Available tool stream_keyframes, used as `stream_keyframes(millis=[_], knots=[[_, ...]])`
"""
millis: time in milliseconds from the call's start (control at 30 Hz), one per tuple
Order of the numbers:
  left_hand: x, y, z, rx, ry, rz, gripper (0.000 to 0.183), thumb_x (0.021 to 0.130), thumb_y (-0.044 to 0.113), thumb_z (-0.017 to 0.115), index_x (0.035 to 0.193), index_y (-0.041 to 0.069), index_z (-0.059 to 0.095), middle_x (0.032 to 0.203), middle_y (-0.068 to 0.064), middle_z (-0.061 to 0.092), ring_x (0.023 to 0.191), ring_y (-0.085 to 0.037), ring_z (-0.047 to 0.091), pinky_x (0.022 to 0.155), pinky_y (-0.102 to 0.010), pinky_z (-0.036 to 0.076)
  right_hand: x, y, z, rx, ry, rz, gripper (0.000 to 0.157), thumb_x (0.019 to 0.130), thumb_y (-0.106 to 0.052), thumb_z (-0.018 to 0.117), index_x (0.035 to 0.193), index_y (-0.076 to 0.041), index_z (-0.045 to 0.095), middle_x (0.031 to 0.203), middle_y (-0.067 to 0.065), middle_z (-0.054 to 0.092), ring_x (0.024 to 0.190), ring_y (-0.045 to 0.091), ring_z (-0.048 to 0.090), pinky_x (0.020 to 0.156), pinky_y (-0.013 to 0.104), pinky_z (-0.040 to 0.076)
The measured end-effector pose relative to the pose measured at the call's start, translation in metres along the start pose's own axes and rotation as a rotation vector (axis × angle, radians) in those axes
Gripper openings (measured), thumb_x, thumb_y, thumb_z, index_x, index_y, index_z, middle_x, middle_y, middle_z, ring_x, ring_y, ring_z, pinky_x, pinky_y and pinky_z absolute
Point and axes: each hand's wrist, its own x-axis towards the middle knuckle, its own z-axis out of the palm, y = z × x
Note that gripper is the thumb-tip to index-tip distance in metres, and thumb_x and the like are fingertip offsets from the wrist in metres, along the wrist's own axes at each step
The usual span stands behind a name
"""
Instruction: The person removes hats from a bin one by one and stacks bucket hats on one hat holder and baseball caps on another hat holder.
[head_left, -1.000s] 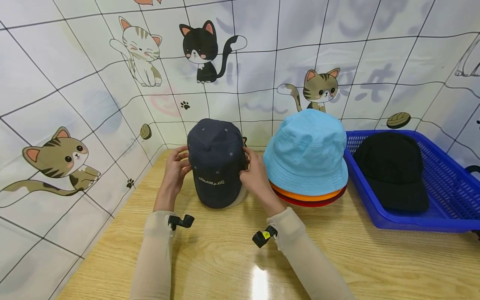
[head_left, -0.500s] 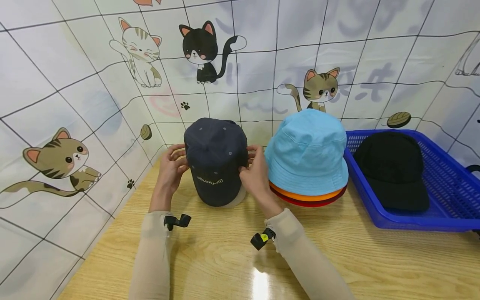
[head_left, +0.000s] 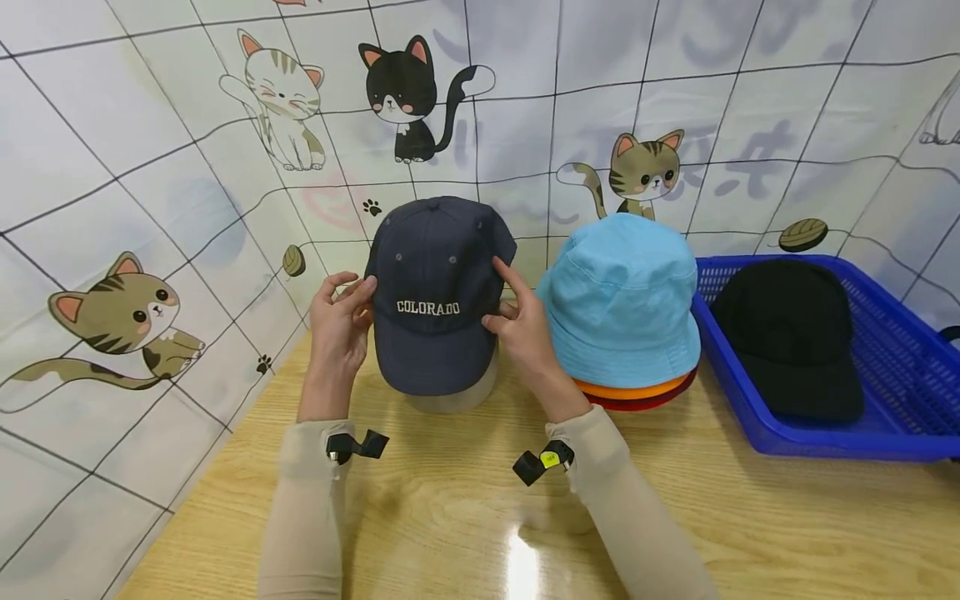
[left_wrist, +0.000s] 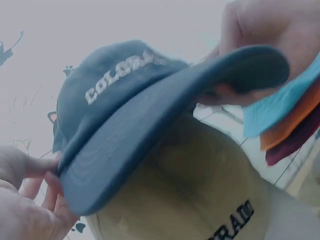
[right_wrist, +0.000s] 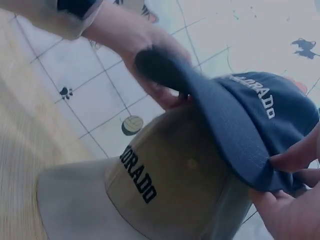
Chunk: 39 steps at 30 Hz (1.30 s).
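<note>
A navy baseball cap (head_left: 435, 267) lettered COLORADO is raised and tilted, its front towards me. My left hand (head_left: 336, 325) pinches its left edge beside the brim. On the other side, the fingers and thumb of my right hand (head_left: 528, 333) grip the cap's right edge. Beneath it sits a tan baseball cap (right_wrist: 170, 175) with dark lettering and a pale brim (head_left: 453, 398). Both wrist views show a gap between the navy brim and the tan crown. Whether the caps touch at the back is hidden.
Right of the caps stands a stack of bucket hats: light blue (head_left: 622, 300) on top, with orange (head_left: 637, 391) and dark red brims below. A blue plastic basket (head_left: 862, 446) at the right holds a black cap (head_left: 795, 342). A cat-patterned sheet (head_left: 517, 108) covers the walls behind and left.
The navy cap has risen and tipped back off the tan cap, so its lettering now faces me and more of the pale brim shows. Both hands have moved up with it.
</note>
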Motion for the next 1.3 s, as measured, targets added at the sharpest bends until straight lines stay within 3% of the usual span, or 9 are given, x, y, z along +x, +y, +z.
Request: stream_keyframes(millis=[100,200,367,467,567,733,867,1067,1300], knots=[[-0.001,-0.001,0.004,-0.033,0.057,0.015,0.024,0.089,-0.007,0.075,0.095,0.008,0.057,0.08,-0.003,0.058,0.061,-0.011,0.057,0.055,-0.02,0.048,0.003,0.004,0.001,0.047,0.035,0.047,0.072,0.093,0.016,0.054,0.158,-0.013,0.041,0.159,0.014,0.039,0.133,0.037,0.059,0.095,0.033,0.052],[-0.002,-0.002,0.007,-0.021,0.087,0.029,0.023,0.089,-0.01,0.073,0.093,0.007,0.058,0.081,-0.002,0.057,0.064,-0.01,0.058,0.059,-0.02,0.051,0.006,0.009,0.006,0.101,0.142,0.072,0.056,0.094,0.015,0.058,0.146,-0.006,0.053,0.134,0.018,0.052,0.12,0.037,0.062,0.097,0.035,0.052],[-0.004,-0.004,0.011,0.071,0.079,0.086,0.022,0.09,-0.013,0.07,0.096,0.007,0.062,0.085,-0.001,0.06,0.074,-0.011,0.065,0.068,-0.021,0.055,0.006,0.01,0.011,0.174,0.248,0.074,0.051,0.096,0.013,0.059,0.145,-0.002,0.056,0.126,0.016,0.054,0.123,0.035,0.061,0.102,0.036,0.053],[-0.006,-0.002,0.012,0.125,0.009,0.162,0.022,0.092,-0.011,0.069,0.106,0.006,0.063,0.098,-0.003,0.067,0.092,-0.015,0.069,0.083,-0.024,0.057,0.005,0.007,0.013,0.217,0.25,0.062,0.056,0.097,0.013,0.058,0.15,-0.003,0.051,0.13,0.016,0.053,0.123,0.03,0.063,0.101,0.032,0.054],[-0.012,0.001,0.013,0.19,-0.09,0.225,0.031,0.096,-0.006,0.067,0.124,0.006,0.061,0.126,-0.008,0.069,0.115,-0.019,0.066,0.098,-0.028,0.054,0.004,0.004,0.013,0.239,0.234,0.029,0.059,0.097,0.014,0.056,0.152,-0.005,0.049,0.133,0.016,0.053,0.106,0.015,0.069,0.088,0.023,0.056],[-0.021,0.005,0.016,0.253,-0.209,0.26,0.049,0.095,-0.013,0.061,0.139,0.008,0.056,0.157,-0.007,0.052,0.129,-0.023,0.056,0.096,-0.027,0.052,0.001,0.002,0.012,0.188,0.195,-0.008,0.066,0.096,0.013,0.055,0.156,-0.014,0.047,0.152,0.009,0.051,0.065,0.002,0.057,0.067,0.017,0.049],[-0.02,0.002,0.018,0.285,-0.25,0.275,0.059,0.089,-0.023,0.057,0.14,0.007,0.055,0.16,-0.005,0.048,0.139,-0.027,0.049,0.099,-0.029,0.049,0.001,0.001,0.01,0.139,0.156,-0.022,0.072,0.096,0.014,0.056,0.159,-0.019,0.041,0.164,0.0,0.041,0.062,0.003,0.046,0.064,0.017,0.04],[-0.016,0.005,0.015,0.484,-0.184,0.232,0.048,0.093,-0.015,0.061,0.137,0.005,0.058,0.164,0.0,0.043,0.143,-0.024,0.045,0.114,-0.043,0.042,0.001,0.001,0.007,0.0,0.039,0.1,0.081,0.095,0.008,0.061,0.165,-0.016,0.026,0.171,0.004,0.024,0.068,0.003,0.054,0.079,0.018,0.047],[-0.015,0.015,0.009,0.565,-0.096,0.062,0.036,0.095,-0.006,0.064,0.128,0.006,0.062,0.159,-0.007,0.048,0.131,-0.025,0.053,0.106,-0.04,0.048,0.002,0.001,0.01,-0.07,0.021,0.215,0.076,0.095,0.0,0.065,0.162,-0.004,0.03,0.134,0.016,0.047,0.079,0.006,0.063,0.087,0.027,0.054]])
